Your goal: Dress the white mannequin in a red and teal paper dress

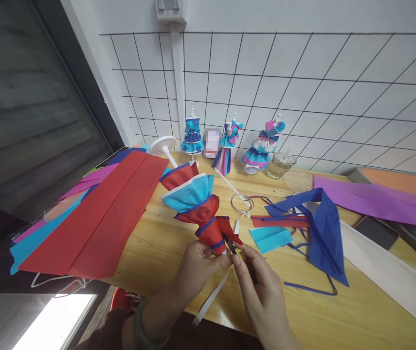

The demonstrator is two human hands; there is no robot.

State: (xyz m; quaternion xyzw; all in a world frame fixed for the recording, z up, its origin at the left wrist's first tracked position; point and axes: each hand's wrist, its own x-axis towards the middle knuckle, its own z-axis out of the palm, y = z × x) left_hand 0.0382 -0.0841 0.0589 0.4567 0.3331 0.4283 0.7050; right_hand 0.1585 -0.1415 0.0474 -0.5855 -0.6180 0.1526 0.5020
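My left hand (pixel 200 265) is closed around the top end of a small dress form, which lies tilted with its white round base (pixel 162 145) toward the wall. It wears a tiered dress (pixel 195 199) of red and light-blue fabric with dark-blue edging. In my right hand (pixel 261 282) is a small pair of scissors (pixel 230 244), dark with a bit of yellow and mostly hidden by the fingers. Their dark blades touch a loose red fabric flap (pixel 228 228) beside the bodice. A white ribbon (pixel 211 296) hangs below between the hands.
Red fabric (pixel 98 214) covers stacked coloured sheets at left. Three dressed miniature forms (pixel 192 136) stand along the wall, near a glass cup (pixel 280 165). Dark-blue scraps (pixel 324 233), a light-blue piece (pixel 271 238) and a tape roll (pixel 242 204) lie right; purple fabric (pixel 379 201) is beyond.
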